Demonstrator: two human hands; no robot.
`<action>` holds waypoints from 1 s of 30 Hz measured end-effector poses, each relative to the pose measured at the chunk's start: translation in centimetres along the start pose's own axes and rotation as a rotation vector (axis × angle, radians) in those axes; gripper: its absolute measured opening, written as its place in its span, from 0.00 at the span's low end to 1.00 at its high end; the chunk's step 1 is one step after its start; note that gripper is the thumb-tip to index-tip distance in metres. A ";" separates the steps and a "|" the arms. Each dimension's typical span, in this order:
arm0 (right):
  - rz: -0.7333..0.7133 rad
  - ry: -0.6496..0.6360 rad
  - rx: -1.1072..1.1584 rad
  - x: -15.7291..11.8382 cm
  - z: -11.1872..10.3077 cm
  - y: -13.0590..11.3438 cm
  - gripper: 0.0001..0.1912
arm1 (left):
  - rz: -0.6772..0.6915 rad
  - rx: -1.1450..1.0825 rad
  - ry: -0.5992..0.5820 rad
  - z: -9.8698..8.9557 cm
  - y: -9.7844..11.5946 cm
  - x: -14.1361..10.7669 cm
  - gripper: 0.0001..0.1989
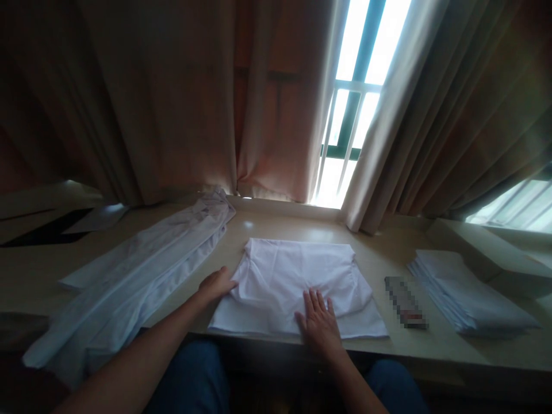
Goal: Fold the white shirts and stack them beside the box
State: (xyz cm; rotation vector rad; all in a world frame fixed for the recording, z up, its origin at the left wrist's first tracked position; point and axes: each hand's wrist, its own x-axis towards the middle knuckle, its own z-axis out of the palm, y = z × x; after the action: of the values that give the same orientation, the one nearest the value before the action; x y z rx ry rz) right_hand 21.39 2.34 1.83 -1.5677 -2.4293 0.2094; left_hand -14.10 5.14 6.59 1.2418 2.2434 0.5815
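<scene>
A white cloth garment (297, 270) lies folded on the desk in front of me, its upper layer a little wrinkled over a wider layer beneath. My right hand (319, 322) rests flat on its lower front part, fingers spread. At the garment's left edge is my left hand (217, 283), thumb touching the cloth and held apart from the fingers, which are partly hidden. To the left, a long white garment (150, 270) lies loosely stretched out, with its near end hanging over the desk's front edge.
On the right lies a stack of folded white cloth (470, 293), with a pale box (487, 247) behind it. A small pixelated object (405, 303) sits between stack and garment. Curtains (172, 103) and a bright window (349, 103) stand behind the desk (371, 253). Papers lie far left.
</scene>
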 end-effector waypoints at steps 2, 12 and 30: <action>-0.004 0.008 -0.003 0.0 0.0 0.0 0.36 | 0.009 0.076 0.039 -0.1 -0.6 -0.2 0.18; -0.022 -0.016 -0.038 0.0 0.3 0.1 0.37 | 0.758 0.447 0.156 2.9 -2.2 -7.1 0.30; 0.123 0.189 0.617 5.2 -1.0 -3.9 0.36 | -0.169 -0.163 -0.096 1.6 0.8 -1.2 0.13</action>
State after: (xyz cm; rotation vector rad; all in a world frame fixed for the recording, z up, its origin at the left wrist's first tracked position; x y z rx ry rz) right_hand 16.25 5.50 4.44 -1.3687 -1.8705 0.7182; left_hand -12.06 4.66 6.07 0.9688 2.1489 0.6125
